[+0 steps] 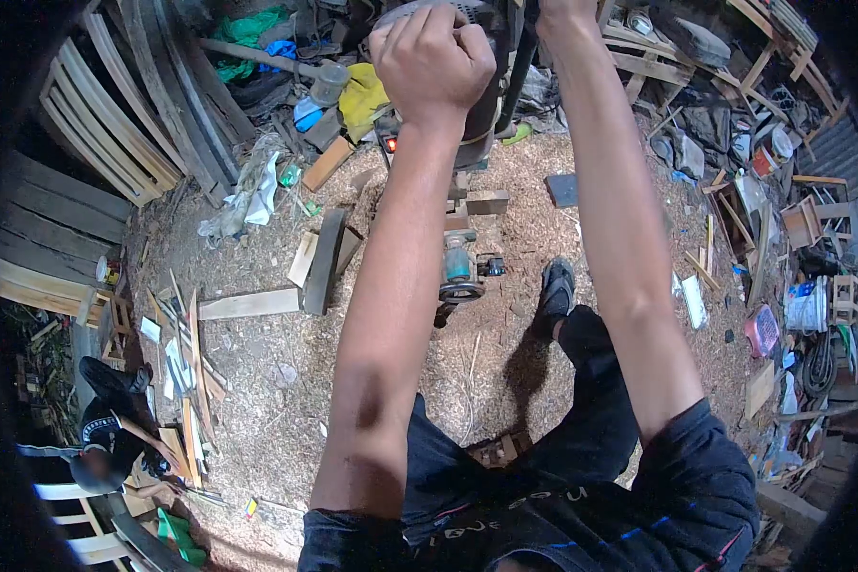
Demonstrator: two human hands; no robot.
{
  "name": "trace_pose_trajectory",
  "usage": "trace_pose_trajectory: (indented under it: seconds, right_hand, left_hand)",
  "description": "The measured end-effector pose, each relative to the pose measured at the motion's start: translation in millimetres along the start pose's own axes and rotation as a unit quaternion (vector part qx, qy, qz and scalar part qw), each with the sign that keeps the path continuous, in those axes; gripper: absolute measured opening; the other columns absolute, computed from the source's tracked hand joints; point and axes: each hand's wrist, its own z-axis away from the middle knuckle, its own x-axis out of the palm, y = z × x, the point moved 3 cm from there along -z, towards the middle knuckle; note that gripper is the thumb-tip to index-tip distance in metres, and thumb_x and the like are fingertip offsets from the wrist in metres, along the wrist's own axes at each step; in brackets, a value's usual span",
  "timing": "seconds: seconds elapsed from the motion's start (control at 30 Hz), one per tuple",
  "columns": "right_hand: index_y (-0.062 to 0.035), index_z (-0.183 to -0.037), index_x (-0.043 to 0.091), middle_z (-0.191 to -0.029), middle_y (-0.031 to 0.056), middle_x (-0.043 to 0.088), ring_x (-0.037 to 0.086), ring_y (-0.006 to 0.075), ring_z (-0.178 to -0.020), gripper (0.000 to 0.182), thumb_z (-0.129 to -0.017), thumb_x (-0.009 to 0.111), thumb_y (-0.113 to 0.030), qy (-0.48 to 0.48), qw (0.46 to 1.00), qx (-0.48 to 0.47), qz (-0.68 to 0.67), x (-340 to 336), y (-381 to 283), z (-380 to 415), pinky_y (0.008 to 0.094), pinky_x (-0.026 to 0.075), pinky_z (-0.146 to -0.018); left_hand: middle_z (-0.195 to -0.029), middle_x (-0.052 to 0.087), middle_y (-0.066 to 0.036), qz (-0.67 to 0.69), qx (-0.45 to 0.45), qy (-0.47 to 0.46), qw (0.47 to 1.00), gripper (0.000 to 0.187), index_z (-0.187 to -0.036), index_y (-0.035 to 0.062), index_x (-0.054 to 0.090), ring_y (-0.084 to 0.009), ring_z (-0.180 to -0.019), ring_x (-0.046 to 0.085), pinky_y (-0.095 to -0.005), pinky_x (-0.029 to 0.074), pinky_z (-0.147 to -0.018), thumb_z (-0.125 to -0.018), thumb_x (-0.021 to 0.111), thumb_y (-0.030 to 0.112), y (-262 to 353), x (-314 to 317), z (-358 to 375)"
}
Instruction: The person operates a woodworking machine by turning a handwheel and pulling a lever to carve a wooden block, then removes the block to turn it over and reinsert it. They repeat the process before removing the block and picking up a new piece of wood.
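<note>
My left hand [434, 62] is raised at the top of the view, its fingers curled into a fist. It is up against a dark standing machine [484, 95] with a perforated top; whatever lies inside the fist is hidden. My right hand [567, 10] reaches past the machine's right side and is cut off by the upper edge, so its fingers do not show. A red lit switch [391, 145] glows on the machine's left. Lower down sits a teal motor-like unit [458, 259] with a black wheel [460, 292] at its near end.
Wood shavings cover the floor [257, 357]. Dark planks [324, 262] and a pale board [248, 304] lie to the left. Another person [114, 419] sits at the lower left beside thin strips [198, 381]. Curved slats [110, 114] lean at upper left; a pink basket [762, 332] is at right.
</note>
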Motion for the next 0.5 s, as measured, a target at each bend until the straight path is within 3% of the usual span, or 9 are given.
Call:
trace_pose_trajectory:
  seconds: [0.2,0.23,0.33,0.4,0.47,0.5]
  right_hand:
    - [-0.0045,-0.065,0.054,-0.054,0.0038,0.048,0.042,0.0129,-0.044,0.044,-0.099,0.04,-0.028,0.023,0.996,-0.058,-0.068,-13,-4,43,0.0281,0.03,-0.043]
    - [-0.0028,-0.067,0.055,-0.055,0.0051,0.049,0.042,0.0123,-0.044,0.042,-0.1,0.042,-0.026,-0.027,0.994,-0.089,-0.048,-19,-3,52,0.0272,0.029,-0.043]
    - [-0.0004,-0.072,0.058,-0.057,0.0077,0.053,0.047,0.0145,-0.045,0.045,-0.102,0.041,-0.03,-0.026,0.981,-0.168,0.088,-34,-15,90,0.0293,0.034,-0.043]
    - [0.0036,-0.08,0.059,-0.066,0.0119,0.056,0.053,0.0201,-0.056,0.052,-0.095,0.047,-0.044,-0.09,0.989,-0.112,0.025,-47,-9,110,0.0315,0.04,-0.053]
    - [0.0034,-0.075,0.055,-0.065,0.0111,0.054,0.051,0.019,-0.058,0.05,-0.092,0.048,-0.043,-0.089,0.991,-0.094,-0.028,-51,-6,126,0.0308,0.037,-0.054]
    - [0.0011,-0.066,0.05,-0.06,0.0082,0.05,0.045,0.015,-0.054,0.045,-0.093,0.046,-0.034,-0.054,0.992,-0.104,-0.047,-45,-10,137,0.029,0.032,-0.051]
  left_hand:
    - [-0.069,0.067,-0.008,-0.002,0.002,-0.001,1.0,0.019,-0.068,0.0113,0.068,-0.0278,-0.072,0.067,-0.0394,0.046,-0.073,-0.074,0.05,0.016,0,-1,5]
    - [-0.069,0.067,-0.008,-0.007,0.002,-0.001,1.0,0.019,-0.068,0.0113,0.068,-0.0278,-0.072,0.067,-0.0392,0.046,-0.072,-0.074,0.05,0.016,-1,-1,6]
    - [-0.07,0.068,-0.007,-0.011,0.001,-0.003,1.0,0.019,-0.067,0.0117,0.068,-0.0275,-0.072,0.067,-0.0384,0.046,-0.072,-0.073,0.051,0.016,-2,1,9]
    - [-0.07,0.068,-0.007,-0.009,0.002,0.001,1.0,0.019,-0.067,0.012,0.068,-0.0271,-0.072,0.067,-0.0381,0.046,-0.072,-0.073,0.051,0.016,-2,0,12]
    - [-0.07,0.068,-0.006,-0.001,0.007,0.005,1.0,0.018,-0.067,0.0124,0.068,-0.0268,-0.072,0.067,-0.0379,0.045,-0.072,-0.073,0.051,0.016,-1,-1,13]
    - [-0.07,0.068,-0.006,-0.006,0.002,-0.011,1.0,0.018,-0.067,0.0127,0.068,-0.0267,-0.072,0.066,-0.0379,0.045,-0.072,-0.073,0.051,0.016,0,-2,16]
